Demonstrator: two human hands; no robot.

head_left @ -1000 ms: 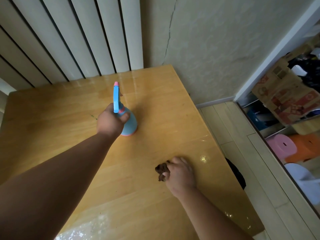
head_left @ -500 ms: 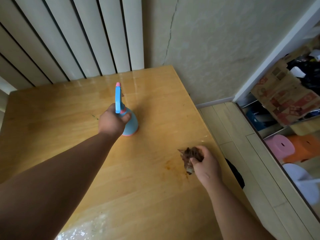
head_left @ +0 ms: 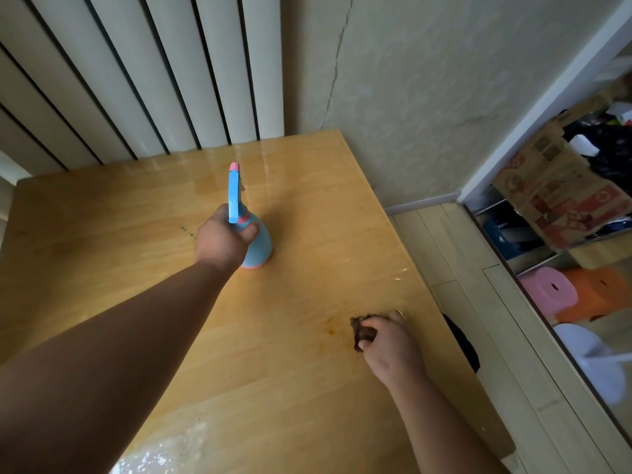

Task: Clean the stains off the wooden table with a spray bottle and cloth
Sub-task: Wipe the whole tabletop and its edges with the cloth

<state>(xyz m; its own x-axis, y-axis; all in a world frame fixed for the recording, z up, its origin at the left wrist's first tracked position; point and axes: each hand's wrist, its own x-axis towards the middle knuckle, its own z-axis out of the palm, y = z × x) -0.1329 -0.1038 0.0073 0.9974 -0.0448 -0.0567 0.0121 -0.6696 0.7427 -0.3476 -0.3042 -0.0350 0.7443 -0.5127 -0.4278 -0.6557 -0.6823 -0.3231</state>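
Note:
A blue spray bottle point(head_left: 257, 246) with pink trim stands upright on the wooden table point(head_left: 102, 234) near its middle. My left hand point(head_left: 220, 239) grips the bottle's neck. Near the table's right edge my right hand point(head_left: 390, 340) holds a crumpled brown cloth point(head_left: 361, 331) down on the wood. An orange-brown stain point(head_left: 331, 328) shows just left of the cloth. A few small green specks point(head_left: 186, 230) lie left of the bottle.
A ribbed white radiator point(head_left: 136, 80) and a cracked wall point(head_left: 410, 97) stand behind the table. Cardboard boxes point(head_left: 554, 193), a pink stool point(head_left: 550, 294), an orange stool point(head_left: 602, 292) and a white stool point(head_left: 588, 357) fill the floor at right. A wet glare patch point(head_left: 160, 456) lies at the front.
My right hand swept the cloth to the right and off the table, then came back down onto the wood beside the stain. The left hand and bottle stayed in place.

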